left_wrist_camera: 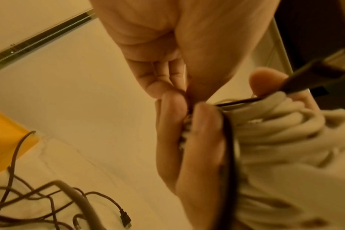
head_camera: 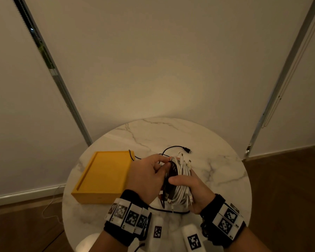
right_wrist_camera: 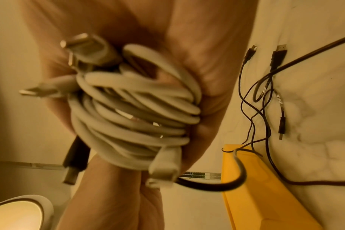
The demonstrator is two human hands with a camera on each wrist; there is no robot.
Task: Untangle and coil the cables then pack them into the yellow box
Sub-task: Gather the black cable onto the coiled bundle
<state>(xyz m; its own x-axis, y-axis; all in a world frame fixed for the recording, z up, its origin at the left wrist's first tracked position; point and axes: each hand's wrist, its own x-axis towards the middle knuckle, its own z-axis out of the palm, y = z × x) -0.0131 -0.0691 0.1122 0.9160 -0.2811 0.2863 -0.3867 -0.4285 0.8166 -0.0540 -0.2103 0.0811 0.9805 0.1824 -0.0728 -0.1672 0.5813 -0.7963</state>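
Coiled: white cables (head_camera: 182,180), bundle clasped in right hand (head_camera: 193,190). In progress: black cable (head_camera: 168,171), pinched against the bundle by left hand (head_camera: 148,176); its slack trails on table (head_camera: 216,160) beyond the hands. Yellow box (head_camera: 104,176), left of left hand, nothing packed.

Hands hide part of the cable bundle (head_camera: 182,179), perhaps its black strands.

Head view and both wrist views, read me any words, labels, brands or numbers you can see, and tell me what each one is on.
None can be read.
Wrist bands: square black-and-white code markers only, with tiny marks below them too small to read.
Black cable on the table: white printing, too blurred to read.
Yellow box: no text visible.
White cable bundle in the hands: no text visible.
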